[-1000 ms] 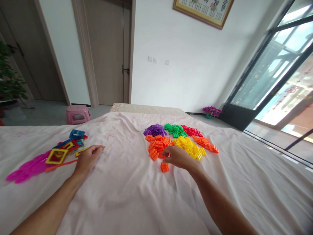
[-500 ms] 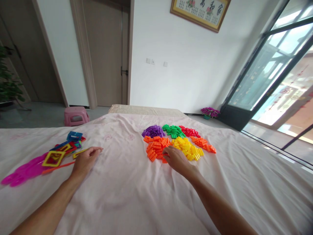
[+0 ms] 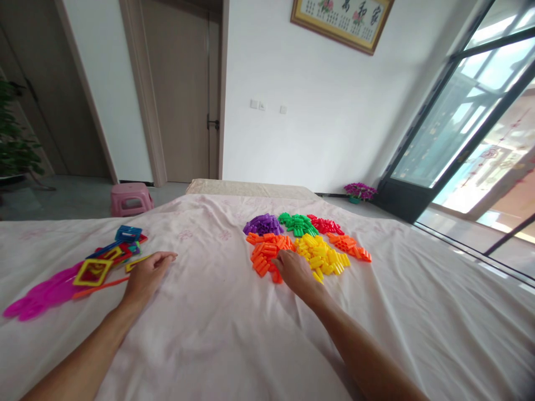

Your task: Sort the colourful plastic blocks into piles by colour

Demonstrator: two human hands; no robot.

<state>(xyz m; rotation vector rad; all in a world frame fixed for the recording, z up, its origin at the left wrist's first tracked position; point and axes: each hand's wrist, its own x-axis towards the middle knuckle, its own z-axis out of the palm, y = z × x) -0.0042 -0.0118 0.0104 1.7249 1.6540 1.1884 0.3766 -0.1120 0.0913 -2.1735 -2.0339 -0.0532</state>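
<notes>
Our right hand (image 3: 296,272) reaches down over the orange pile (image 3: 265,252) on a pale cloth (image 3: 234,340), fingers curled low; whether they grip a piece we cannot tell. Yellow pieces (image 3: 321,255) lie just beside, a purple heap (image 3: 263,224) behind. Our left hand (image 3: 149,273), its fingers drawn narrow, contents hidden from us, hovers or rests near a yellow-framed square (image 3: 92,272)

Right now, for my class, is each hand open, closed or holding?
Left hand: loosely closed, no object visible.
Right hand: curled at the larger orange plastic tube pile; grip cannot be told.
</notes>
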